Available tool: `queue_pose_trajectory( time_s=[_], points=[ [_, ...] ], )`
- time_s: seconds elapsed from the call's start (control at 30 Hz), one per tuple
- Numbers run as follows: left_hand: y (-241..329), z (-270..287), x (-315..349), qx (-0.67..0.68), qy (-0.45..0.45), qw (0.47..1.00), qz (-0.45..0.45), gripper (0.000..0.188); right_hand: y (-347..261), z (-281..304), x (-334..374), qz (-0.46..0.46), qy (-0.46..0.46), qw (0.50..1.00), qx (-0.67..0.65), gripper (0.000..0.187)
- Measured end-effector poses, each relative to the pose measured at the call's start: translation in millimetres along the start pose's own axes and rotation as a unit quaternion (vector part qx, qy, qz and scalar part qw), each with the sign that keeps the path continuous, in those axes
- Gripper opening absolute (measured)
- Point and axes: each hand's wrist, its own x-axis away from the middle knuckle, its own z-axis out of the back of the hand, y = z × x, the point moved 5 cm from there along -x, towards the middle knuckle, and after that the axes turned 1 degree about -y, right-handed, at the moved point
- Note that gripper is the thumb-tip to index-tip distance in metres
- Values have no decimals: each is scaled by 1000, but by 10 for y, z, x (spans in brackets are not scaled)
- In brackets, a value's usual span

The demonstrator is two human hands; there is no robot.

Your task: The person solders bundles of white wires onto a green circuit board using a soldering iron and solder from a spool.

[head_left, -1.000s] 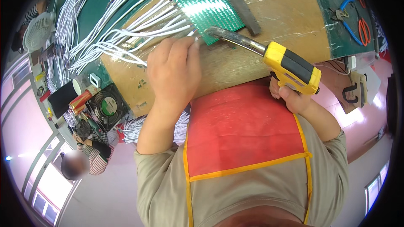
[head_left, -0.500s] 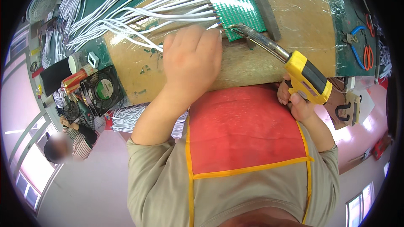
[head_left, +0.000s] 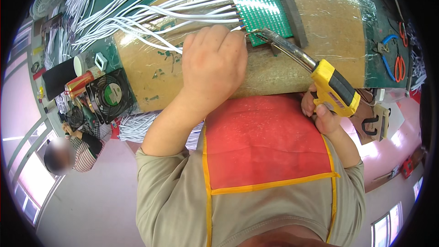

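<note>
Downward fisheye view, head height

i can see room to reach over the bare mat (head_left: pixel 338 27) between the bar (head_left: pixel 296 25) and the pliers (head_left: pixel 388 57); wires (head_left: pixel 196 9) block the far left, 1 fan (head_left: pixel 109 95) the near left, the gun (head_left: pixel 321 71) the near edge.

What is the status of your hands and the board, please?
Right hand holding soldering gun, tip at near left corner of board. Left hand beside tip, grip hidden. White wires at board's left edge, grey bar along its right.
</note>
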Motion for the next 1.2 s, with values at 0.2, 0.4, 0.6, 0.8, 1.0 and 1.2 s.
queue_pose_trajectory(
  time_s=[0.2, 0.4, 0.6, 0.8, 1.0, 1.2],
  points=[
    [2, -1, -9, 10, 11, 1000, -2, 11, 16, -11, 0, -12, -15, 1000, -25, 52],
    [-29, -63, 32, 25, 30, 999, -12, 14, 34, 11, 6, -23, -17, 1000, 2, 51],
    [8, -10, -21, 17, 12, 1000, 6, 13, -48, -71, -20, -29, 4, 1000, 5, 45],
    [15, 6, -35, 25, 10, 1000, 4, 13, 9, -6, 0, -18, -16, 999, 38, 50],
    [7, -14, -25, 26, 1, 1000, 4, 13, 14, 30, 13, 40, -35, 999, 10, 32],
    [8, -13, -21, 26, -9, 1000, 10, 13, 6, 25, 10, 47, -33, 998, -3, 38]
  ],
)
